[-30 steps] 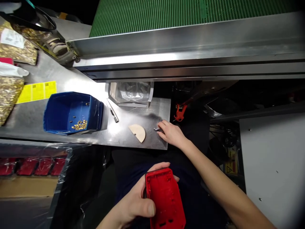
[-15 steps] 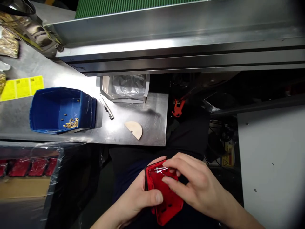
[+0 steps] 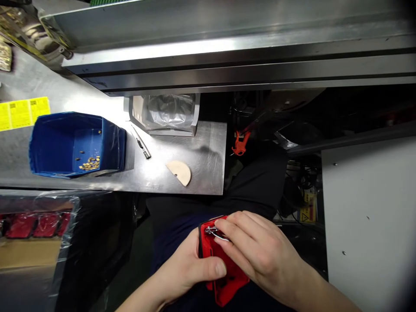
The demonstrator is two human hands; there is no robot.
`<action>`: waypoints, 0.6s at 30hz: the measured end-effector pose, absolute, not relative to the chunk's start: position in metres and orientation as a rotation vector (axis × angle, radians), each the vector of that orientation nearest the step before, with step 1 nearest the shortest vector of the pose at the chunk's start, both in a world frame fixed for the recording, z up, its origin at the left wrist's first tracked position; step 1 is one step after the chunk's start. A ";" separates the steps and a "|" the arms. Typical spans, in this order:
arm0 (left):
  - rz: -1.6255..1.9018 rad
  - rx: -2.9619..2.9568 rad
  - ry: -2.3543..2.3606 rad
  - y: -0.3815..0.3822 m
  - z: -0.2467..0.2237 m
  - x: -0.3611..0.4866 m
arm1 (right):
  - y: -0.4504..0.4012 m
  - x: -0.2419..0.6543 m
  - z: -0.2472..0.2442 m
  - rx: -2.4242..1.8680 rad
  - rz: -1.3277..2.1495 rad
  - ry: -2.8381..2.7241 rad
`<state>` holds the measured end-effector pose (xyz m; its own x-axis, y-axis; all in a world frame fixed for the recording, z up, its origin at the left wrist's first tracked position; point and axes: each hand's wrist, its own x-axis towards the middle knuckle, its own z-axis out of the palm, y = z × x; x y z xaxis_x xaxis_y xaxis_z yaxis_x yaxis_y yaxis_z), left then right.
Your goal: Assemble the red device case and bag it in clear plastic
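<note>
L hand (image 3: 185, 271) grips a red plastic housing (image 3: 224, 271) from its left side, thumb laid across the open face, fingers wrapped behind & hidden; it's clamped on the housing, held low in front of the body over the dark lap, well below the bench (image 3: 208, 151) edge; R hand (image 3: 260, 255) lies over the housing's right half, fingers (image 3: 227, 236) pinched together on small metal pins (image 3: 217, 233) at the housing's top-left corner; exact count of pins can't be told, they look like 2 or so thin silver pieces; pins touch the housing's inner face.

On the steel bench above: a blue bin (image 3: 76, 145) at left w/ a small heap of brass-coloured bits (image 3: 89, 163) in its bottom; just right of it a slim metal tool (image 3: 141, 142) lying diagonal; a grey tray w/ a clear plastic bag (image 3: 165, 115) at the back edge under the conveyor frame (image 3: 227, 47); a pale half-round piece (image 3: 178, 171) lying flat near the front right corner, apart from everything else; yellow labels (image 3: 22, 112) at far left.

Off the bench's right end, an orange clip (image 3: 239, 143) hangs in the dark gap; white panel (image 3: 370, 208) at right; lower left, red parts (image 3: 32, 224) under plastic film.
</note>
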<state>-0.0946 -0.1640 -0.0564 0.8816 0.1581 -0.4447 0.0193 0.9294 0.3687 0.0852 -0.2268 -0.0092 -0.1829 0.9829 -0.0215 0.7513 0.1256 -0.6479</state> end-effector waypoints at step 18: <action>0.031 0.381 0.547 -0.166 -0.063 -0.100 | -0.215 0.113 -0.018 -1.803 1.115 -1.475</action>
